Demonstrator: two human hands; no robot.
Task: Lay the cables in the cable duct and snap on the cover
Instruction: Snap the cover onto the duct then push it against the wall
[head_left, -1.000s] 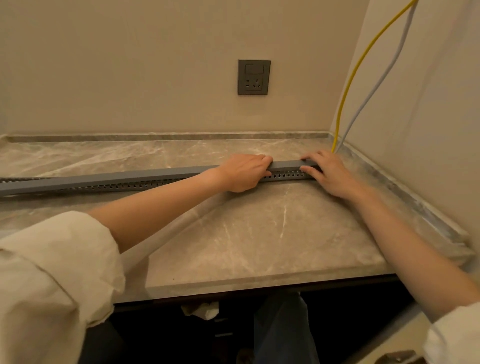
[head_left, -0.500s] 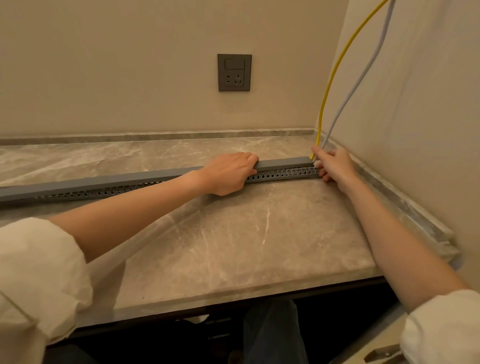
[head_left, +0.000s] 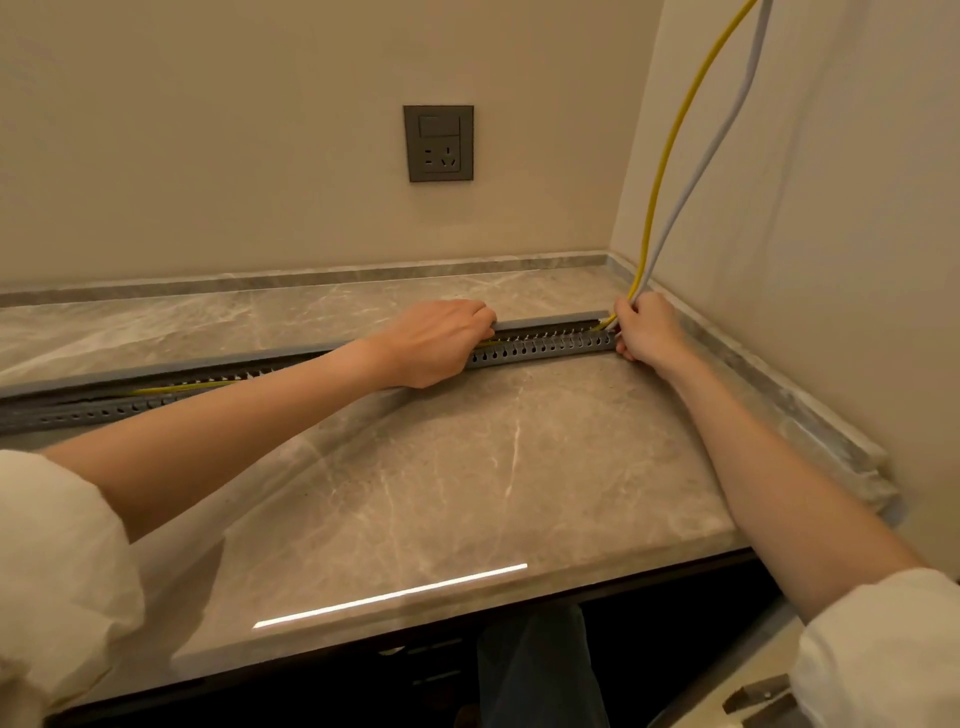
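Tucking the Cables Into the Duct

Lying long across the marble surface (head_left: 467, 467), the gray cable duct (head_left: 545, 349) runs from far left to the corner by the side wall. Its holes face the person. The gray cover (head_left: 550, 321) lies along the duct's back edge and looks not snapped on yet, since the duct is open on top near the right end.

The right hand (head_left: 649, 332) sits at the duct's right end. Its fingers are curled around the yellow cable (head_left: 670, 150) and the pale gray cable (head_left: 711, 150), which both come down from above to that end. The left hand (head_left: 436, 340) rests on the duct, left of the right hand, with fingers bent over its top; whether it grips anything I cannot tell.

The yellow cable also shows inside the duct, far to the left of the left hand.

I think the cables are nearly in. Next, the cover must line up along the duct's whole length. The right hand is nearer the loose end.
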